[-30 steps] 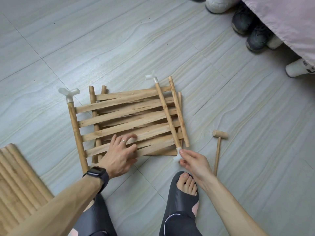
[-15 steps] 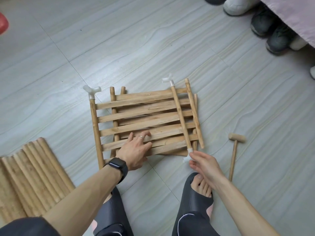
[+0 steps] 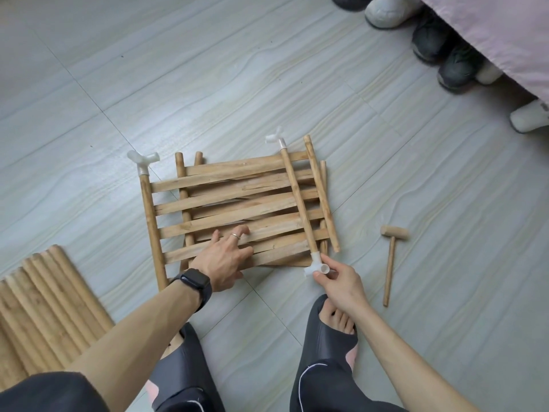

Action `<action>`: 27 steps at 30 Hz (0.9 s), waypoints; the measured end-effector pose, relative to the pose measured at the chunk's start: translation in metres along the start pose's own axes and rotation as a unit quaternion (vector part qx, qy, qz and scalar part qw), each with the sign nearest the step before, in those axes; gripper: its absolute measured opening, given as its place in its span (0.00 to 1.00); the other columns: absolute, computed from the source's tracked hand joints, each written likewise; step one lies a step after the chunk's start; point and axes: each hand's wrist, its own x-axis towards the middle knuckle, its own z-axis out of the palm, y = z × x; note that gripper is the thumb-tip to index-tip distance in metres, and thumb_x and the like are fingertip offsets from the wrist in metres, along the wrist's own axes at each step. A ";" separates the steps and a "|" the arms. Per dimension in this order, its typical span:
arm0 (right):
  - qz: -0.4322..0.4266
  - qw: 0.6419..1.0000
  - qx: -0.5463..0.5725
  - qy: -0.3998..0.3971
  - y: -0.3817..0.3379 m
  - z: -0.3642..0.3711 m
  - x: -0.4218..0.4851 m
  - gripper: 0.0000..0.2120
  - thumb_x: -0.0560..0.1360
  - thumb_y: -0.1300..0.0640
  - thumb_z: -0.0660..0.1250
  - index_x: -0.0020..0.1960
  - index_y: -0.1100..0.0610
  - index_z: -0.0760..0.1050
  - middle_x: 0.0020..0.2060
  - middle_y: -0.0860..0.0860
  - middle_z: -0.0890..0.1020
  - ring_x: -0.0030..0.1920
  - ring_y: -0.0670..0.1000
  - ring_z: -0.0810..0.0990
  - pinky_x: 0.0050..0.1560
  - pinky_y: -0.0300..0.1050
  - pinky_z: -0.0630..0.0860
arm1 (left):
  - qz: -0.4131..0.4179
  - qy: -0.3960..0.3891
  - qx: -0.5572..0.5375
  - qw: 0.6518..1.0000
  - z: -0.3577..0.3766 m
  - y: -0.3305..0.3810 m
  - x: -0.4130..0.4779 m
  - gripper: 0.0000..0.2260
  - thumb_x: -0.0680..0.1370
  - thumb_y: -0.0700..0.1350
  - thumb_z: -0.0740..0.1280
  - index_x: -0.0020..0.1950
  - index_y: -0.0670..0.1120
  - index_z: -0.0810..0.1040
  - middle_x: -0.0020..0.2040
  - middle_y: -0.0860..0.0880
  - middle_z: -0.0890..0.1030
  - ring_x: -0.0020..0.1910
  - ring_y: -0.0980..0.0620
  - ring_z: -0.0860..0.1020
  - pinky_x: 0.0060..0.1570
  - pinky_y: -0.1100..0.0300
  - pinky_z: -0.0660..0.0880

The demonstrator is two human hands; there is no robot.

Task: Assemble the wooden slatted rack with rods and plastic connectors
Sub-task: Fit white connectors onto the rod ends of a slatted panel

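Near centre, our flat left hand (image 3: pixel 222 260) presses the slats (image 3: pixel 237 188), our right hand (image 3: pixel 341 281) pinches a connector (image 3: pixel 317 264); spare rods (image 3: pixel 44 298) lie unjoined.

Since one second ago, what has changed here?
Little. The right hand, already at the near connector, now pinches it between thumb and finger. The left hand stays resting on the slats; the mallet lies where it was.

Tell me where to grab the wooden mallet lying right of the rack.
Take the mallet by its thin handle, from above. It lies flat on the floor, head at the far end, handle pointing back toward you, nothing touching it.
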 end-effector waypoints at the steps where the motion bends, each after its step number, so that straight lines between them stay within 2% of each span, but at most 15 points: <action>1: -0.006 1.000 -0.017 0.011 0.001 0.002 -0.001 0.22 0.79 0.58 0.69 0.73 0.50 0.74 0.53 0.43 0.83 0.48 0.38 0.78 0.42 0.20 0.69 | 0.000 0.000 0.003 1.000 0.000 0.000 0.000 0.19 0.79 0.53 0.69 0.66 0.50 0.69 0.75 0.45 0.52 0.70 0.44 0.68 0.75 0.36 0.58; 3: -0.012 0.999 -0.040 0.025 0.003 0.004 -0.003 0.22 0.80 0.56 0.68 0.73 0.50 0.74 0.49 0.43 0.82 0.46 0.37 0.77 0.41 0.19 0.68 | 0.002 -0.001 0.009 1.000 0.000 0.000 0.000 0.19 0.79 0.54 0.69 0.66 0.50 0.69 0.75 0.45 0.52 0.70 0.44 0.68 0.76 0.37 0.58; 6: -0.024 0.996 -0.079 0.036 0.003 0.005 -0.002 0.22 0.79 0.55 0.69 0.73 0.52 0.74 0.55 0.48 0.85 0.51 0.44 0.80 0.46 0.23 0.70 | 0.003 0.002 0.010 1.000 0.001 -0.002 0.000 0.19 0.79 0.54 0.69 0.66 0.51 0.69 0.75 0.46 0.52 0.70 0.44 0.68 0.76 0.37 0.57; 8: -0.045 0.992 -0.108 0.046 0.005 0.009 -0.002 0.23 0.80 0.55 0.69 0.74 0.54 0.73 0.57 0.51 0.84 0.57 0.50 0.80 0.57 0.37 0.74 | 0.004 0.004 0.012 1.000 0.002 -0.002 0.000 0.19 0.79 0.54 0.69 0.66 0.51 0.69 0.75 0.46 0.52 0.71 0.44 0.68 0.76 0.37 0.57; 10: -0.067 0.987 -0.133 0.053 0.007 0.014 -0.003 0.23 0.80 0.55 0.67 0.75 0.55 0.71 0.55 0.51 0.81 0.59 0.53 0.79 0.62 0.46 0.74 | 0.005 0.006 0.018 1.000 0.003 -0.002 0.001 0.19 0.79 0.54 0.69 0.66 0.51 0.69 0.75 0.46 0.51 0.71 0.44 0.67 0.76 0.37 0.57; 16: -0.078 0.985 -0.154 0.026 0.006 0.005 -0.001 0.24 0.80 0.53 0.67 0.75 0.53 0.71 0.51 0.44 0.78 0.55 0.49 0.77 0.56 0.40 0.70 | 0.008 0.013 0.020 1.000 0.006 -0.001 0.001 0.19 0.79 0.53 0.69 0.66 0.50 0.69 0.75 0.45 0.52 0.72 0.44 0.67 0.76 0.36 0.57; 19: -0.067 0.982 -0.176 -0.005 0.000 -0.005 0.000 0.23 0.80 0.51 0.67 0.75 0.51 0.72 0.56 0.47 0.81 0.59 0.50 0.79 0.60 0.44 0.73 | 0.008 0.017 0.022 1.000 0.005 0.000 0.001 0.20 0.79 0.53 0.69 0.67 0.50 0.69 0.76 0.45 0.52 0.72 0.44 0.66 0.76 0.37 0.57; 21: -0.069 0.972 -0.224 -0.034 -0.009 -0.012 0.000 0.20 0.79 0.50 0.66 0.71 0.50 0.75 0.57 0.50 0.83 0.60 0.53 0.79 0.60 0.47 0.74 | 0.011 0.018 0.027 0.999 0.003 0.000 0.000 0.20 0.79 0.53 0.69 0.68 0.50 0.69 0.76 0.45 0.53 0.74 0.44 0.64 0.77 0.39 0.57; 24: -0.089 0.939 -0.325 -0.063 -0.033 -0.021 -0.003 0.22 0.78 0.47 0.67 0.70 0.50 0.72 0.66 0.50 0.75 0.67 0.56 0.73 0.63 0.50 0.72 | 0.010 0.007 0.057 0.998 -0.001 0.002 0.000 0.22 0.79 0.54 0.70 0.70 0.49 0.69 0.78 0.43 0.53 0.77 0.43 0.59 0.77 0.43 0.57; 27: -0.155 0.916 -0.368 -0.037 -0.072 -0.022 -0.007 0.27 0.78 0.45 0.67 0.74 0.51 0.67 0.72 0.49 0.68 0.70 0.55 0.67 0.67 0.51 0.71 | 0.001 -0.035 0.085 0.996 -0.016 0.008 0.000 0.24 0.79 0.54 0.69 0.73 0.50 0.68 0.79 0.42 0.51 0.79 0.43 0.56 0.77 0.42 0.57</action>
